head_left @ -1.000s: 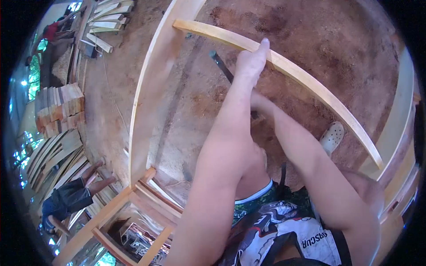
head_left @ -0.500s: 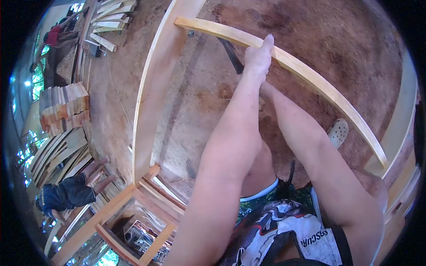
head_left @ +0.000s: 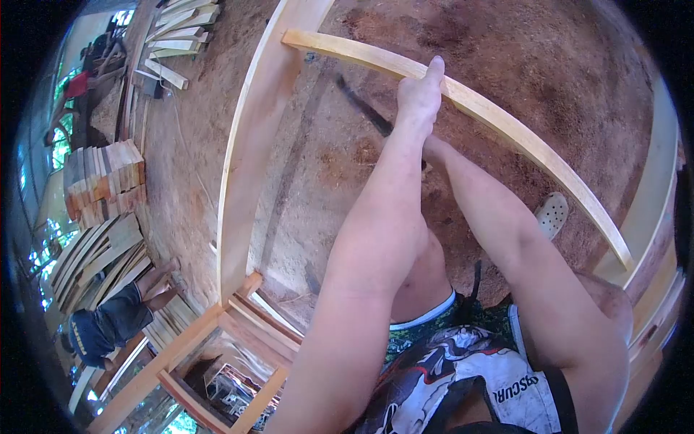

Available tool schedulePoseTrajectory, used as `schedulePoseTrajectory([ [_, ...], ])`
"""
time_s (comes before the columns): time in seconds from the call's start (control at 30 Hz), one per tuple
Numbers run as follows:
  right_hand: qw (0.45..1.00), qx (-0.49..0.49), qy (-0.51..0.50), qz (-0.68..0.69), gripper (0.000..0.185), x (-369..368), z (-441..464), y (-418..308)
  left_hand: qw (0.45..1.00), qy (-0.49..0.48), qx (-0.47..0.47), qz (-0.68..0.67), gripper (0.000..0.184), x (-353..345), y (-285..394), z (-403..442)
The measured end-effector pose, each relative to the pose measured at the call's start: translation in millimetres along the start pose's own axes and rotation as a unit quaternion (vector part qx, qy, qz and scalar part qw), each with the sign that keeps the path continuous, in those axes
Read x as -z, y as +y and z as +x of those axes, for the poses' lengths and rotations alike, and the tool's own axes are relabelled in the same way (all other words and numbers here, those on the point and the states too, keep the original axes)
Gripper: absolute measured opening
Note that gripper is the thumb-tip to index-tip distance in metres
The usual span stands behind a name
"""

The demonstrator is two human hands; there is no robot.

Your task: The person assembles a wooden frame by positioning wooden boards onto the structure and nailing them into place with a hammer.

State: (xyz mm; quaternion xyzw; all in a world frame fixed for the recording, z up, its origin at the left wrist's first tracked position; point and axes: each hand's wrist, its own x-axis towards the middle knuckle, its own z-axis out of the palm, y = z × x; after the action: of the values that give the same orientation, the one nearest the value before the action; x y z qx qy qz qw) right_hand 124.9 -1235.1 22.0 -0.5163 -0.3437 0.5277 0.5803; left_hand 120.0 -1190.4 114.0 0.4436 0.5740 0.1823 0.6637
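Note:
My left hand (head_left: 419, 98) is wrapped round a pale, curved wooden slat (head_left: 520, 132), thumb along its upper edge. The slat spans between a wide pale board (head_left: 249, 145) on the left and another board (head_left: 643, 210) on the right. Below the slat, my right hand (head_left: 435, 150) is closed, largely hidden behind my left wrist. A long, dark, bar-like tool (head_left: 365, 107) sticks out from it toward the upper left, blurred by motion; its kind cannot be made out.
An orange-brown wooden frame (head_left: 173, 354) stands at lower left. Stacked boards (head_left: 105, 173) and curved pieces (head_left: 97, 257) lie farther left, near a bending person in dark clothes (head_left: 108, 325). A pale clog (head_left: 552, 215) rests on the dirt floor (head_left: 318, 195).
The dark tool has swung down and left, away from the slat, with my right hand. My left hand stays on the slat. The person at left has shifted slightly.

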Motion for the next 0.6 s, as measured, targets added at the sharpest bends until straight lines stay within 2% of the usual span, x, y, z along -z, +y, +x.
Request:
schedulePoseTrajectory([
  [0.23, 1.0, -0.004, -0.015, -0.013, 0.05, 4.4, 1.9, -0.6, 1.0, 0.002, -0.005, -0.013, 0.046, -1.6, 4.7, -3.5],
  [0.3, 1.0, -0.006, -0.021, -0.02, 0.05, 6.6, 1.5, -2.7, 0.999, 0.02, 0.04, -0.012, 0.046, -2.9, 11.5, -7.7],
  [0.6, 0.999, -0.013, -0.041, -0.032, 0.053, 13.4, 1.9, -3.1, 0.998, 0.022, 0.057, -0.028, 0.046, -5.3, 13.3, -6.1],
])
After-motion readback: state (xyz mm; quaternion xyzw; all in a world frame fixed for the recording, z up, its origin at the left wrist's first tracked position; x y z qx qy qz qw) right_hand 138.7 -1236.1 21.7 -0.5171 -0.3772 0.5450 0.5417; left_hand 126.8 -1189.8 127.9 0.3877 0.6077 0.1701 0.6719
